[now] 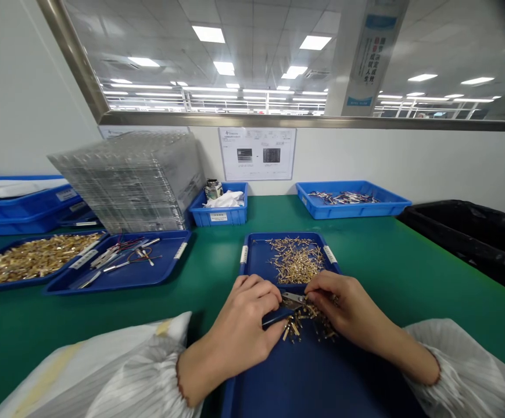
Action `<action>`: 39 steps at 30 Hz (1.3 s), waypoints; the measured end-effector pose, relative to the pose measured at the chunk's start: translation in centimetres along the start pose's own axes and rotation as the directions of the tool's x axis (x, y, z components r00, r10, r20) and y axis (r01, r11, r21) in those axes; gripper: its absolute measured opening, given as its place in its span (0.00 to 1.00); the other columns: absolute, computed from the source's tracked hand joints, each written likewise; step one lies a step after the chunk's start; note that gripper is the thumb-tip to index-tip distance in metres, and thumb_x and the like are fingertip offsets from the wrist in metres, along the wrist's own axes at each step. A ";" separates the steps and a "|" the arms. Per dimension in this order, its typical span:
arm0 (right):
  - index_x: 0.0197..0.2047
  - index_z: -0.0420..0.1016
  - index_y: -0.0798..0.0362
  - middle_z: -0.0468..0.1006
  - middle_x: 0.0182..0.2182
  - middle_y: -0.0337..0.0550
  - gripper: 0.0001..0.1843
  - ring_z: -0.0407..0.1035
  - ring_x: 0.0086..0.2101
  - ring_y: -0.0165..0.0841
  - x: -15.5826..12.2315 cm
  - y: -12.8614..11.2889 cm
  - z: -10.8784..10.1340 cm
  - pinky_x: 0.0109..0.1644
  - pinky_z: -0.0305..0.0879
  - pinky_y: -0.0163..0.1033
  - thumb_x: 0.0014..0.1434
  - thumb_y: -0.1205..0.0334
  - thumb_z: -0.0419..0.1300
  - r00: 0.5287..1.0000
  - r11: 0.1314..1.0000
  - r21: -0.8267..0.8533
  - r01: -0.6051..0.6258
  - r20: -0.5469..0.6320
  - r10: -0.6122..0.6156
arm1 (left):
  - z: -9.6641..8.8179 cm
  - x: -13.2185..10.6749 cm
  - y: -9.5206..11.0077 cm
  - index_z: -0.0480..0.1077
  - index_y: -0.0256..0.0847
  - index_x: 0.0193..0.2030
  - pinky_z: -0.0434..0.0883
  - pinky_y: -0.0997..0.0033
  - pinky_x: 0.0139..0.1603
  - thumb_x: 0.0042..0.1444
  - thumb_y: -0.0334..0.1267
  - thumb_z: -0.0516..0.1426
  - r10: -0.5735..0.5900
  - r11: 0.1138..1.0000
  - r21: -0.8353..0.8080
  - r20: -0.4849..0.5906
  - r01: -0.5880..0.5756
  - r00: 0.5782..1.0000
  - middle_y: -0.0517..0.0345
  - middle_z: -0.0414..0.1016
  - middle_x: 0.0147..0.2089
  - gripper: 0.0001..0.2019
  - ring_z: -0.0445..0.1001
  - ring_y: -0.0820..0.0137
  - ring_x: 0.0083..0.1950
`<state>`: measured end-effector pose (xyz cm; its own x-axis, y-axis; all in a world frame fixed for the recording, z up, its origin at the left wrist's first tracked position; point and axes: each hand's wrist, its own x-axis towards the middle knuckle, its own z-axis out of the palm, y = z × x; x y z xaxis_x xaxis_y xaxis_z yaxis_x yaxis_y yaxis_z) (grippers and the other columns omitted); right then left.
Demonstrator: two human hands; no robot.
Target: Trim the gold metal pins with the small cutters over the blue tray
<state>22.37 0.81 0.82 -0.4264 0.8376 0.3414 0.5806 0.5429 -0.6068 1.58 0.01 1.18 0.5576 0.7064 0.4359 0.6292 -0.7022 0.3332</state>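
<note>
My left hand (249, 313) is closed round the dark-blue handles of small pliers (294, 299), whose metal jaws point right. Just past the jaw tips, my right hand (346, 305) is pinched at thumb and forefinger; what sits between them is too small and hidden to make out. Beneath both hands lie loose gold-coloured metal pieces (294, 328), spread at the far end of the near blue tray (304, 377). Directly behind, a second blue tray (258, 261) bears a heap of thin gold-coloured pins (298, 261).
Left stand a blue tray of tools (143, 277), a tray of gold pieces (34, 258) and stacked clear plastic trays (130, 180). Behind are a small blue bin (235, 217) and a blue tray of thin parts (352, 212). A black-lined bin (465, 232) is at right.
</note>
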 end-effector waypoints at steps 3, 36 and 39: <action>0.31 0.70 0.54 0.71 0.27 0.40 0.09 0.65 0.30 0.30 0.0 -0.1 0.0 0.33 0.60 0.34 0.58 0.72 0.51 1.000 1.000 0.011 0.009 0.020 -0.009 | 0.0 -0.1 0.0 0.67 0.39 0.27 0.62 0.59 0.42 0.49 0.32 0.59 0.011 1.000 -0.003 -0.005 -0.011 1.000 0.57 0.73 0.35 0.04 0.68 0.63 0.39; 0.25 0.66 0.54 0.68 0.22 0.36 0.07 0.61 0.24 0.28 -0.1 -0.8 0.2 0.26 0.55 0.32 0.51 0.74 0.52 0.990 0.982 0.152 -0.114 -0.061 0.124 | 0.0 -0.6 0.8 0.69 0.39 0.30 0.60 0.60 0.40 0.53 0.32 0.57 0.066 0.998 0.010 -0.119 -0.065 0.991 0.56 0.73 0.37 0.02 0.67 0.63 0.39; 0.24 0.64 0.54 0.64 0.21 0.35 0.06 0.58 0.23 0.27 0.0 -0.8 0.1 0.25 0.53 0.31 0.52 0.70 0.52 0.981 0.946 0.294 -0.139 -0.092 0.173 | 0.0 -0.6 1.0 0.68 0.38 0.31 0.61 0.61 0.39 0.53 0.31 0.57 0.081 0.995 -0.036 -0.201 -0.090 0.976 0.56 0.73 0.36 0.01 0.67 0.65 0.38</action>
<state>21.86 0.37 1.22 -0.2539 0.9208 0.2961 0.4041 0.3791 -0.8324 1.89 -1.11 1.29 0.4866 0.6150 0.6205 0.5563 -0.7658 0.3227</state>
